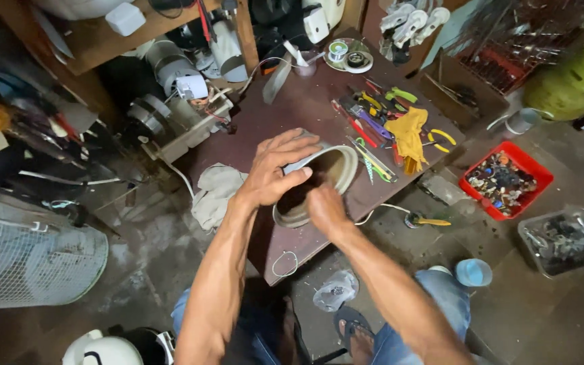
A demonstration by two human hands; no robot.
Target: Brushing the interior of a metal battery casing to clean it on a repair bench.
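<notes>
A cream, round housing (336, 165) like a pot shell lies tilted on the dark brown workbench (305, 101), its open mouth facing me. My left hand (275, 169) grips its rim from the upper left, fingers spread over the edge. Reaching into the opening from below is my right hand (326, 209), its fingertips hidden inside the dark interior. Whether the right hand holds anything there cannot be made out.
Pliers, screwdrivers and a yellow cloth (407, 132) lie on the bench's right side. A grey rag (214, 192) hangs at its left edge. A red tray (505, 179) of small parts, a clear bin (562, 240), a blue cup (473, 272) and a white fan grille (28, 257) sit on the floor.
</notes>
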